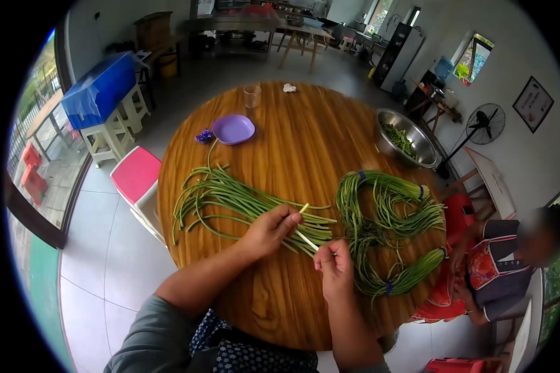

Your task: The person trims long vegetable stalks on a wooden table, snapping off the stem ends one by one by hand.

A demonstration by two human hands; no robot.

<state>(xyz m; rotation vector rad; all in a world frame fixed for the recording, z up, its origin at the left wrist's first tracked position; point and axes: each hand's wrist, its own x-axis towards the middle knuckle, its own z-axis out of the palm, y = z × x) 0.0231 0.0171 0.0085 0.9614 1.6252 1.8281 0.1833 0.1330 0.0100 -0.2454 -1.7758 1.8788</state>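
Note:
Between my hands stretches a garlic scape [307, 240], its pale end part slanting down to the right. My left hand [272, 231] grips it with thumb and fingers, and a yellowish tip pokes out above the thumb. My right hand [335, 266] pinches the lower end. Just beyond my left hand, a loose heap of garlic scapes [242, 196] fans across the wooden table [274, 292]. Right of my hands lie tied bundles of garlic scapes [410, 273] with blue bands, their thin tips curled.
A steel bowl [429, 152] holding cut green pieces stands at the table's right. Farther back are a purple dish [233, 129], blue-purple bands [203, 136], a clear cup [252, 96] and crumpled white paper [289, 88]. Another person [504, 267] sits at the right. A pink-topped stool [137, 174] stands left.

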